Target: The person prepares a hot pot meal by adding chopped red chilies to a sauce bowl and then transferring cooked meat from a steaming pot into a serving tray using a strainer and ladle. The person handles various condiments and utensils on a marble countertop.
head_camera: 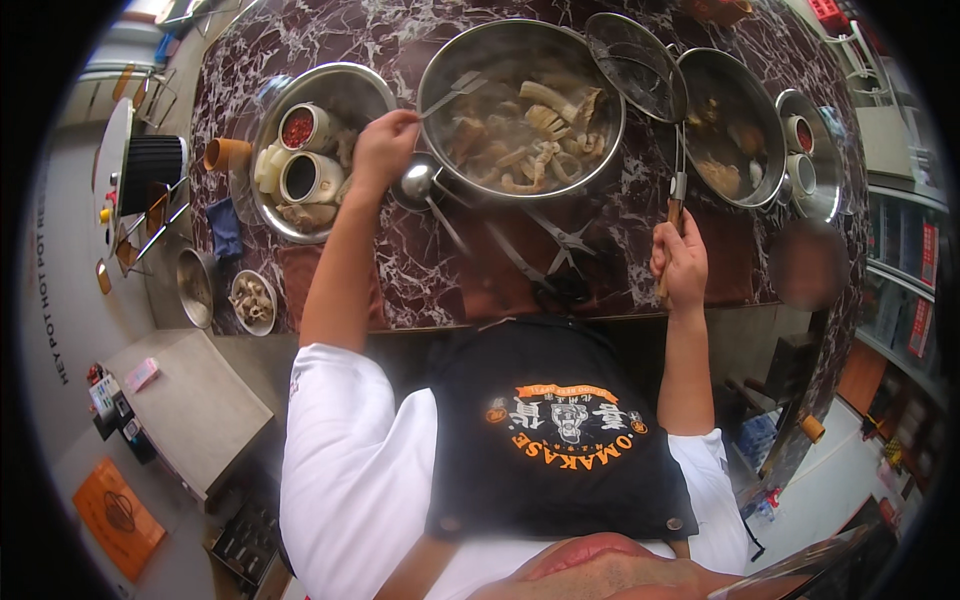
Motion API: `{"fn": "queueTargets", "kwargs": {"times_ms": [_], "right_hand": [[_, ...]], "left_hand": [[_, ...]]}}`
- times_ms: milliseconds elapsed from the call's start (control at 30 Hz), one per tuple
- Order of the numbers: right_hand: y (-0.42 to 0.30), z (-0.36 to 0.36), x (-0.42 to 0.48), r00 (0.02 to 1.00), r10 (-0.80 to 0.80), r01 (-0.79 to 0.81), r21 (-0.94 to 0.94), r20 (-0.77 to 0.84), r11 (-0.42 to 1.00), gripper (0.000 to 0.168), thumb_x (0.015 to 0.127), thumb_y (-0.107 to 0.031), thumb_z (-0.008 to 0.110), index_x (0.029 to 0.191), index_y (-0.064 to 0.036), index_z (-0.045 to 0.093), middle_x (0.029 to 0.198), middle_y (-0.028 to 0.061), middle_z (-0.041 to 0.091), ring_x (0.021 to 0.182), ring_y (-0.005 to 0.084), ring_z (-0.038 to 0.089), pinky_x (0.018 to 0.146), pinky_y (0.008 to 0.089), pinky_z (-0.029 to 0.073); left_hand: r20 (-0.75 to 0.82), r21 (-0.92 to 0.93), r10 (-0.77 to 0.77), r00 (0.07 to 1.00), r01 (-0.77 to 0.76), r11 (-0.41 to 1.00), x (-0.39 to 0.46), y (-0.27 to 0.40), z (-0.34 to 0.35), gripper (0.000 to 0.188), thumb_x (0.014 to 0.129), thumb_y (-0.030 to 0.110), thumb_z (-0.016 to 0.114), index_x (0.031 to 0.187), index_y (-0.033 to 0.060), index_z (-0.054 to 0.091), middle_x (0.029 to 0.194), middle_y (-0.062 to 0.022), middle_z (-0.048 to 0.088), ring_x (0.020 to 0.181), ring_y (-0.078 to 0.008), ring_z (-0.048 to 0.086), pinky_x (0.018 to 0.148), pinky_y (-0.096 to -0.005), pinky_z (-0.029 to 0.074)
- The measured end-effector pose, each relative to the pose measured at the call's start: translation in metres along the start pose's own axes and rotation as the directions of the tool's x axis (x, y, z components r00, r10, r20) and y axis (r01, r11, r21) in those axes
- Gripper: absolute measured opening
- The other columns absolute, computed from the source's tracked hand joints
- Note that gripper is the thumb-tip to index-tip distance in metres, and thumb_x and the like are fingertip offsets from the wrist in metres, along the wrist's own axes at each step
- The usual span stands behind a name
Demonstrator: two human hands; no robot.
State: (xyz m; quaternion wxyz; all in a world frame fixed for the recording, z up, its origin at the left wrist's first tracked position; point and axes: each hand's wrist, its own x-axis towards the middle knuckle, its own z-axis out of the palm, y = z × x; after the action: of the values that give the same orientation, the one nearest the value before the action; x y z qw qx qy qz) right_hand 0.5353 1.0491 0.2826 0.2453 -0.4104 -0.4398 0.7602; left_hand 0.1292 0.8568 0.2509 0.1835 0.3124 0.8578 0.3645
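My left hand (386, 146) grips a metal fork-like utensil (454, 94) whose flat end reaches over the left rim of a large steel pot (521, 196). Pieces of cooked offal (547, 124) lie in steaming broth inside it. With my right hand (679, 255) I hold the wooden handle of a round wire-mesh strainer (634, 71). The strainer's basket is tilted over the gap between this pot and a second steel pot (780, 161). That one holds dark broth with several chunks in it. Steam blurs some of the pieces.
Kitchen scissors (566, 240) and a ladle (420, 180) lie near the marble table's front edge. Left stands a steel basin (262, 206) with cups of chili and dark sauce. A bowl of cut pieces (255, 300) sits by the front-left edge. Another basin (832, 187) is far right.
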Motion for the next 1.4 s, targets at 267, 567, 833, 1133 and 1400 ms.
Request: {"fn": "queueTargets", "kwargs": {"times_ms": [267, 567, 833, 1133, 1400], "right_hand": [[0.0, -0.012, -0.013, 0.999, 0.005, -0.005, -0.009, -0.032, 1.0, 0.038, 0.098, -0.009, 0.053, 0.134, -0.002, 0.042, 0.081, 0.002, 0.053, 0.051, 0.0031, 0.043, 0.042, 0.0176, 0.037], [-0.006, -0.033, -0.01, 0.999, -0.009, 0.01, -0.028, 0.04, 1.0, 0.047, 0.098, -0.01, 0.054, 0.141, 0.001, 0.037, 0.082, 0.0014, 0.054, 0.052, 0.0026, 0.044, 0.043, 0.0175, 0.038], [-0.031, -0.002, 0.0, 0.982, 0.127, -0.077, -0.319, 0.141, 0.944, 0.053, 0.097, -0.012, 0.056, 0.145, -0.001, 0.037, 0.078, 0.0001, 0.055, 0.053, 0.0027, 0.045, 0.045, 0.0177, 0.037], [-0.005, 0.016, 0.027, 0.991, 0.096, -0.04, -0.469, 0.095, 0.882, 0.053, 0.096, -0.011, 0.055, 0.146, -0.004, 0.039, 0.076, -0.0026, 0.051, 0.054, 0.0034, 0.042, 0.047, 0.0199, 0.036], [0.002, 0.024, 0.037, 0.997, 0.009, 0.03, -0.459, 0.082, 0.888, 0.05, 0.098, -0.011, 0.054, 0.146, -0.005, 0.04, 0.077, -0.0032, 0.051, 0.055, 0.0034, 0.042, 0.047, 0.02, 0.037]], "left_hand": [[0.344, 0.531, 0.032, 0.938, -0.223, 0.818, 0.059, 0.11, 0.159, 0.026, 0.08, 0.022, 0.058, 0.101, 0.02, 0.074, 0.098, -0.0082, 0.072, 0.094, -0.0294, 0.068, 0.083, -0.0395, 0.054], [0.354, 0.357, 0.062, 0.933, -0.195, 0.914, 0.011, 0.064, 0.149, 0.024, 0.082, 0.028, 0.06, 0.099, 0.0197, 0.075, 0.099, -0.0101, 0.071, 0.094, -0.0334, 0.066, 0.082, -0.043, 0.053], [0.186, 0.359, 0.05, 0.981, -0.115, 0.926, -0.069, 0.07, 0.061, 0.023, 0.087, 0.03, 0.059, 0.098, 0.0155, 0.074, 0.093, -0.0122, 0.071, 0.091, -0.0332, 0.067, 0.079, -0.0432, 0.053], [0.051, 0.35, -0.017, 0.999, -0.002, 0.937, -0.057, 0.024, 0.047, 0.022, 0.086, 0.028, 0.061, 0.098, 0.0145, 0.074, 0.097, -0.0123, 0.07, 0.093, -0.0323, 0.066, 0.079, -0.0425, 0.052], [0.076, 0.337, -0.061, 0.995, 0.032, 0.941, -0.047, 0.029, 0.05, 0.025, 0.085, 0.03, 0.06, 0.1, 0.0158, 0.074, 0.1, -0.0113, 0.071, 0.096, -0.0315, 0.066, 0.083, -0.0425, 0.052]]}}
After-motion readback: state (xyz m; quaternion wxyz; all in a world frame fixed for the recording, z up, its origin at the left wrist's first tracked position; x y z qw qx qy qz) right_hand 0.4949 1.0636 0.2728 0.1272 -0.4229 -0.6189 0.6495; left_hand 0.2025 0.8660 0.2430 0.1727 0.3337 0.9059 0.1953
